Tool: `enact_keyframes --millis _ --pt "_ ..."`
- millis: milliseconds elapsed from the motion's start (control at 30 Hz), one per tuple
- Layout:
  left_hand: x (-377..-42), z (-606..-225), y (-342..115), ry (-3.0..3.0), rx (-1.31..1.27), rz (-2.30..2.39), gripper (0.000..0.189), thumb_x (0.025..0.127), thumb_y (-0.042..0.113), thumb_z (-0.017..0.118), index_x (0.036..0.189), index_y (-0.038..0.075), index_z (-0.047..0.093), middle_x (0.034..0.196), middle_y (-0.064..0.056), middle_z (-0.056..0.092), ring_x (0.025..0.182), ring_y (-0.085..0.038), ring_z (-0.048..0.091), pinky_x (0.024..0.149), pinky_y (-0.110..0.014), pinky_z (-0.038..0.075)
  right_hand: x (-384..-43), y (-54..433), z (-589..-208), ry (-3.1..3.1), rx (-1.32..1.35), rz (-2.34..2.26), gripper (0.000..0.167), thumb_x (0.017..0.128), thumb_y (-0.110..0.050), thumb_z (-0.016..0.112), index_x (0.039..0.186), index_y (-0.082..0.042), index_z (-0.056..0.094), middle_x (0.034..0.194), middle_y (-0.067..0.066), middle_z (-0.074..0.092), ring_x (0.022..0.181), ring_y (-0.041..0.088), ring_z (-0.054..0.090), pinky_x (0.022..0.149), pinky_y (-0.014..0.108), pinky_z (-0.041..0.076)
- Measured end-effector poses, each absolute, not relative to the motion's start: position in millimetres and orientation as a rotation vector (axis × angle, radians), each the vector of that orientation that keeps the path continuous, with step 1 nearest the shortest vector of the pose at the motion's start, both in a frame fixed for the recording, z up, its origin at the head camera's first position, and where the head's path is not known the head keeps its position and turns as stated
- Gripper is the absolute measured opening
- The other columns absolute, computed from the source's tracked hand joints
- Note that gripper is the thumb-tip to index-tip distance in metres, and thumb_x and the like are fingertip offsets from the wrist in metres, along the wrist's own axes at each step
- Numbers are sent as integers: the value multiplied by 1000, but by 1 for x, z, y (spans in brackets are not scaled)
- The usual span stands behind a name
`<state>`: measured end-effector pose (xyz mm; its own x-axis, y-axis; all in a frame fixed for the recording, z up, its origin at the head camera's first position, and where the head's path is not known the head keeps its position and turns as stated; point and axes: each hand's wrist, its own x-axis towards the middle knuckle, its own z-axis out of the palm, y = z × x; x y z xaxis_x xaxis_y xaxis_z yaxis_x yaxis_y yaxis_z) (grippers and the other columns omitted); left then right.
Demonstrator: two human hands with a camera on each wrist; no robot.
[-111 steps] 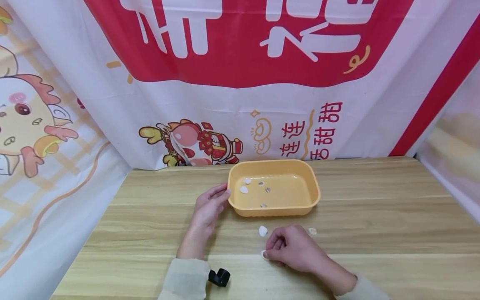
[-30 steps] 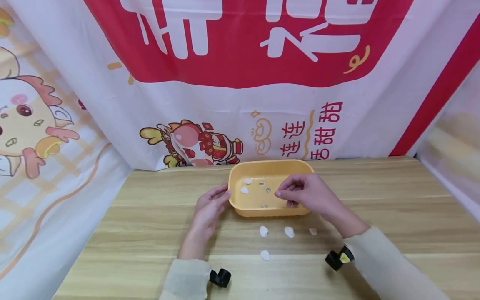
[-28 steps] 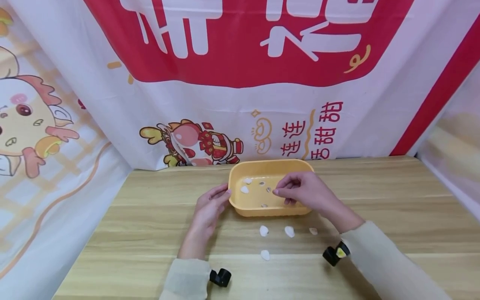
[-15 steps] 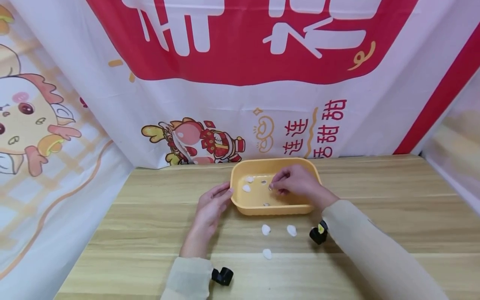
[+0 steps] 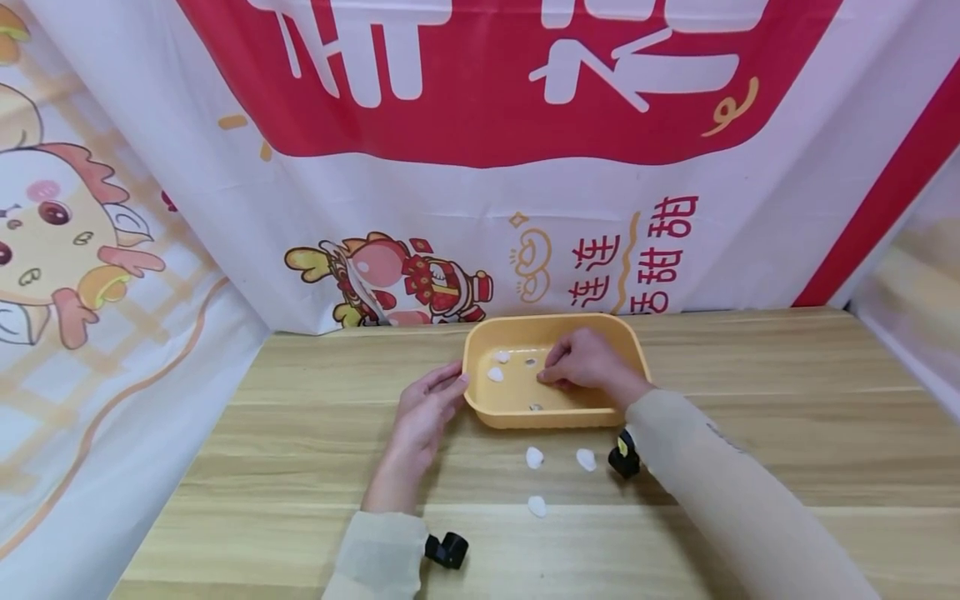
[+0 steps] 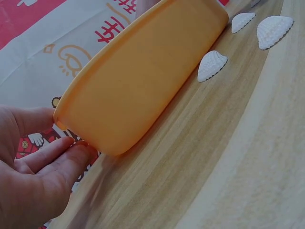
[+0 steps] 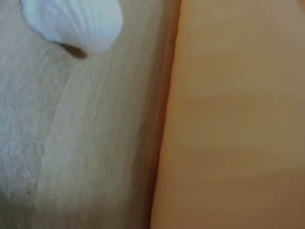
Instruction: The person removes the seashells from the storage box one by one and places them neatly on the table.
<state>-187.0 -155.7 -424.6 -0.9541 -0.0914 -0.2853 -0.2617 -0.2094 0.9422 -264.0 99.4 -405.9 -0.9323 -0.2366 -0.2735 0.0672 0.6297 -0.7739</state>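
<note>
An orange-yellow plastic basin (image 5: 555, 420) stands near the back of the table. My left hand (image 5: 424, 419) grips its left end, thumb at the rim and fingers below, as the left wrist view shows. My right hand (image 5: 583, 362) reaches into the basin, its thumb and index finger pinched together at the spot of a small shell, which they now cover. In the basin lie two white shells (image 5: 496, 375) at the left and two small dark-patterned shells (image 5: 536, 407). Three white ribbed shells (image 5: 536, 506) lie on the table in front; a shell (image 7: 74, 24) appears in the right wrist view.
Wood-grain table (image 5: 315, 467) surrounds the basin. A printed white and red cloth (image 5: 480, 108) hangs directly behind it, with more cloth at both sides. Black wrist cameras (image 5: 447, 550) sit at both cuffs.
My right hand has left a white shell on the table, then moved forward into the basin and down to a small shell. The left hand keeps its grip. The view has shifted slightly.
</note>
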Motion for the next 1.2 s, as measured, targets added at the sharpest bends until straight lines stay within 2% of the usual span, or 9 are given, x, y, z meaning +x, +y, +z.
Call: enact_keyframes --millis 267,1200 --pt "-188 -423 -156 1894 -428 2327 45 102 3 70 147 1 61 151 -21 62 139 -31 61 123 -41 50 -264 97 -407 2521 -138 -1222 14 90 -11 87 93 -3 76 77 6 74 64 13 65 59 23 59" --pt "-186 -422 -154 1917 -434 2299 45 103 5 69 147 3 61 151 -20 61 138 -31 61 123 -41 50 -262 98 -406 2556 -134 -1197 9 88 -13 85 91 -8 77 78 5 73 68 16 64 60 23 54"
